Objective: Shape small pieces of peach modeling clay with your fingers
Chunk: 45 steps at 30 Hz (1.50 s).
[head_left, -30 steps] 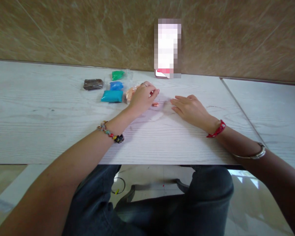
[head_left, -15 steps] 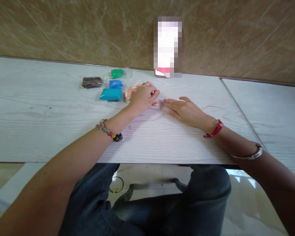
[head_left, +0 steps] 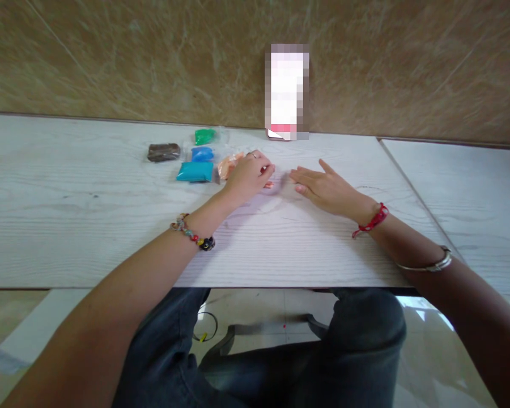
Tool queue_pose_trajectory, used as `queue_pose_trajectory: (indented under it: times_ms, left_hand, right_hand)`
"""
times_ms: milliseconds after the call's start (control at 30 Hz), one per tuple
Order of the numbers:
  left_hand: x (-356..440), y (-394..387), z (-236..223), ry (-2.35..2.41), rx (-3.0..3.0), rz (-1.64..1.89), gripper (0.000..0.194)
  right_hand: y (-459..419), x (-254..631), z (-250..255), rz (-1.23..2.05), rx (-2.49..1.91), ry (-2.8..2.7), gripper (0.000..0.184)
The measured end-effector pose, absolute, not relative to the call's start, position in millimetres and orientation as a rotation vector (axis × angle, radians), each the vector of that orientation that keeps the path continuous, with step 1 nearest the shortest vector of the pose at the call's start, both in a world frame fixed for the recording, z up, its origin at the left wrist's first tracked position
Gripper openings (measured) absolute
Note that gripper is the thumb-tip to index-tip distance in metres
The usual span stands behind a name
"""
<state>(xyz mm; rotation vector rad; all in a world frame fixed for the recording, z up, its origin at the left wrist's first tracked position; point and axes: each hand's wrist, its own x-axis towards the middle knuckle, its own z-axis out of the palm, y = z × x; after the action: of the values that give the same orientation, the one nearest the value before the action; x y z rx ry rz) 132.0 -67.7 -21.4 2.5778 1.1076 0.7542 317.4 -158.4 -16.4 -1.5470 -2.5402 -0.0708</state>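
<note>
And here we look past the left hand (head_left: 250,174): pixelation masks the phone's screen (head_left: 284,90), so we can't read it! Under that hand, part of the peach packet (head_left: 227,166) is hidden; by its fingertips, the orange-pink piece (head_left: 269,185) is too small for us to make out. Right hand (head_left: 323,188): palm out of our sight!

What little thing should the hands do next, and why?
Maybe slide the right hand a little toward the small orange piece. The piece lies by the left hand, and the right hand is palm-down across a gap, its fingers pointing that way. What is under the palm is hidden.
</note>
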Motion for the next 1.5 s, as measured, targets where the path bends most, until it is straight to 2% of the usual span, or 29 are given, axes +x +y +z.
queue_pose_trajectory:
  times_ms: [167,333,500,667,767,933,1133,1367,1500]
  left_hand:
    - [132.9,-68.2,-21.0,1.099,2.574,0.714,0.026]
    - [132.1,-70.9,-19.7,1.091,2.581,0.724,0.028]
    - [132.2,-70.8,-18.8,1.091,2.567,0.673,0.027]
    - [132.6,-68.8,-21.0,1.08,2.59,0.699,0.027]
    - [132.2,-68.2,-22.1,1.092,2.568,0.722,0.026]
    - [132.8,-69.2,-21.6,1.063,2.586,0.673,0.026]
    - [132.2,-67.9,-21.8,1.07,2.585,0.705,0.026]
    - [132.1,-67.3,-22.2,1.035,2.605,0.679,0.026]
    - [132.4,-67.3,-22.1,1.058,2.604,0.686,0.025]
  right_hand:
    - [-159.8,321.3,-15.5,0.088,-1.364,-2.648,0.05]
    - [-152.2,322.2,-18.1,-0.046,-1.449,-2.547,0.053]
    - [-162.6,327.9,-14.1,0.127,-1.344,-2.594,0.049]
    - [-149.6,323.3,-20.2,-0.018,-1.353,-2.609,0.056]
    - [-151.0,332.8,-18.3,0.022,-1.408,-2.591,0.053]
    - [-158.8,332.4,-13.5,0.142,-1.241,-2.691,0.049]
    - [-153.1,330.0,-20.1,-0.056,-1.374,-2.662,0.052]
    - [-161.4,322.6,-14.8,-0.025,-1.204,-2.806,0.05]
    - [-156.1,319.4,-17.6,-0.152,-1.383,-2.695,0.049]
